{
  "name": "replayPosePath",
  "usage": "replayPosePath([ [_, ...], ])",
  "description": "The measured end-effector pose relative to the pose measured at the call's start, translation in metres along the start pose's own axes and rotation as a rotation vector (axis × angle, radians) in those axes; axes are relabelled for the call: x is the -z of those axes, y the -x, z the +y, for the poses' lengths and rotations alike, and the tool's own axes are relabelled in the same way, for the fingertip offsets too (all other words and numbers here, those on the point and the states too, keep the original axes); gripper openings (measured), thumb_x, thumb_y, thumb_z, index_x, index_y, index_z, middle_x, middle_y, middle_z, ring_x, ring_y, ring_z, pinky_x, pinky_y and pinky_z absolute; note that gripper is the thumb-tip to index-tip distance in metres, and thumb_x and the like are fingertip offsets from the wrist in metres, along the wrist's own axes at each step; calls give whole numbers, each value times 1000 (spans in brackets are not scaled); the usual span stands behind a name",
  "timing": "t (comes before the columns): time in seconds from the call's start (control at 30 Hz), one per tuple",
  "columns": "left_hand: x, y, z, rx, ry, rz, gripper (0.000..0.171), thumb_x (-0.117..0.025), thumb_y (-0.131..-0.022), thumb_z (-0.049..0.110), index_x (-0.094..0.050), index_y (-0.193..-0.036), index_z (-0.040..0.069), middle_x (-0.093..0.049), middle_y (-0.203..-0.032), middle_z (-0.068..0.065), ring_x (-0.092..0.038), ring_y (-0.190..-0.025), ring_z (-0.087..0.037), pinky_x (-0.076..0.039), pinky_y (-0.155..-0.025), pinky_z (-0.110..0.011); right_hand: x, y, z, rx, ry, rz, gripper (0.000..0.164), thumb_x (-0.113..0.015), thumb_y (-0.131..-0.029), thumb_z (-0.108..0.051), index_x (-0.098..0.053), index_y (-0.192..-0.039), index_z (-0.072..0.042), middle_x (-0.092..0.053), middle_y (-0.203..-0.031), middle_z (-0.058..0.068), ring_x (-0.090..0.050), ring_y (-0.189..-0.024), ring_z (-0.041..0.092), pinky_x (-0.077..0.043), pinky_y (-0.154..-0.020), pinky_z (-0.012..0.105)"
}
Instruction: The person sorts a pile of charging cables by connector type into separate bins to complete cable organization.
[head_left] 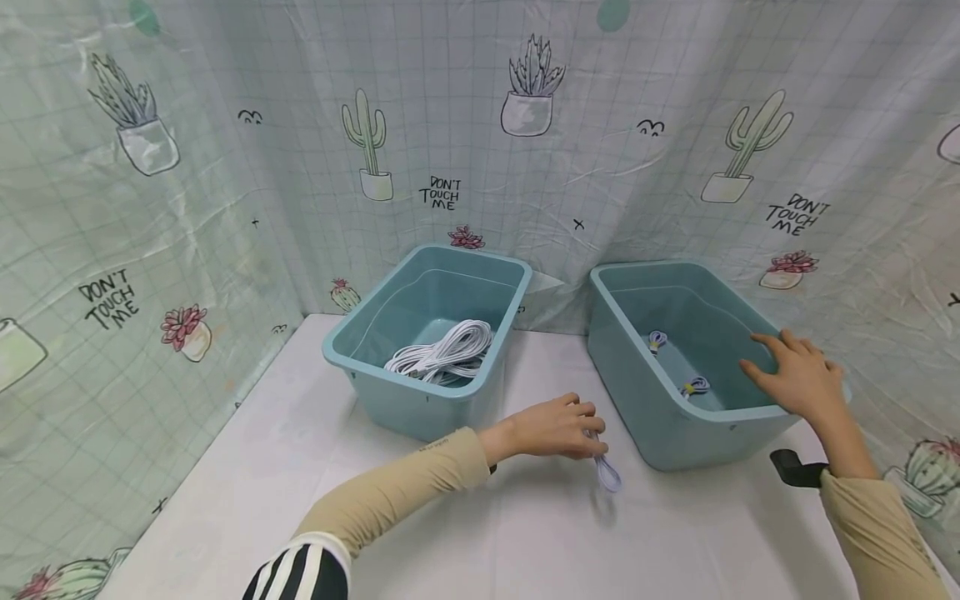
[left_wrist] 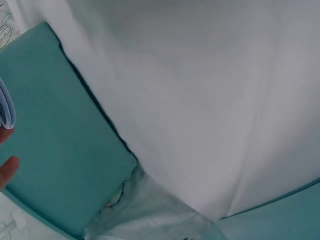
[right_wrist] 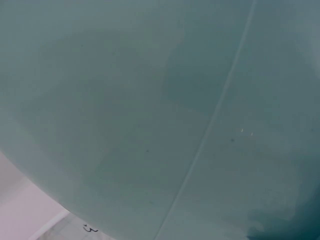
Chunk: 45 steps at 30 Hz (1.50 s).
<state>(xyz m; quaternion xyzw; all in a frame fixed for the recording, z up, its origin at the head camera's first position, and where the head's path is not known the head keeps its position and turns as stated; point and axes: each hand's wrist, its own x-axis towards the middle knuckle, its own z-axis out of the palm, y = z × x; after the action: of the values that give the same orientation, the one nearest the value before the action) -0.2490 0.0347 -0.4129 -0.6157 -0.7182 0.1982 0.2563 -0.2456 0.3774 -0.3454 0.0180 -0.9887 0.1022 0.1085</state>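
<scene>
In the head view, my left hand (head_left: 558,427) is over the table between two blue-green bins, pinching a small looped bundle of pale lilac cable (head_left: 609,477). The left wrist view catches part of that cable (left_wrist: 6,107) beside two fingertips at its left edge. My right hand (head_left: 802,379) is at the near right corner of the right bin (head_left: 626,387), its fingers spread and slightly bent over the opening, holding nothing. Inside that bin lie two small tied cable bundles, one farther back (head_left: 657,341) and one nearer (head_left: 696,386). The bin's wall (right_wrist: 125,125) fills the right wrist view.
The left bin (head_left: 412,408) holds a heap of white cables (head_left: 450,350). Both bins stand toward the back of the white table (head_left: 525,533). A printed curtain (head_left: 465,142) with cactus drawings hangs behind and along the sides.
</scene>
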Motion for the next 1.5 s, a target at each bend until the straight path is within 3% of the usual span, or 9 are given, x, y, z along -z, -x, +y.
replayPosePath([
  [0.43,16,-9,-20,103,55,88,23,-47,-90,38,-52,-112,35,-54,-116,10,-46,-108,-10,-38,-89,-26,1,0,-1,3,13,1,63,-42,-88,-48,-37,-129,0,-27,-129,36,-23,-111,58,-21,-74,72],
  [0.83,29,-21,-33,177,13,240,23,-54,-87,37,-54,-109,34,-55,-111,9,-49,-103,-11,-38,-87,-28,0,1,-1,10,13,12,64,-42,-88,-50,-38,-128,1,-30,-124,33,-26,-108,58,-22,-73,71],
  [1.23,49,-38,-51,278,-4,231,28,-54,-87,32,-54,-115,36,-54,-119,8,-48,-108,-13,-39,-87,-32,1,2,-2,10,14,10,64,-41,-88,-49,-38,-127,1,-30,-125,33,-26,-108,57,-23,-72,71],
  [1.5,53,-54,-62,336,33,272,22,-48,-90,36,-56,-110,37,-54,-116,10,-48,-105,-11,-38,-85,-30,1,1,-2,0,26,7,63,-42,-88,-48,-39,-127,1,-30,-126,34,-26,-108,57,-23,-74,71],
])
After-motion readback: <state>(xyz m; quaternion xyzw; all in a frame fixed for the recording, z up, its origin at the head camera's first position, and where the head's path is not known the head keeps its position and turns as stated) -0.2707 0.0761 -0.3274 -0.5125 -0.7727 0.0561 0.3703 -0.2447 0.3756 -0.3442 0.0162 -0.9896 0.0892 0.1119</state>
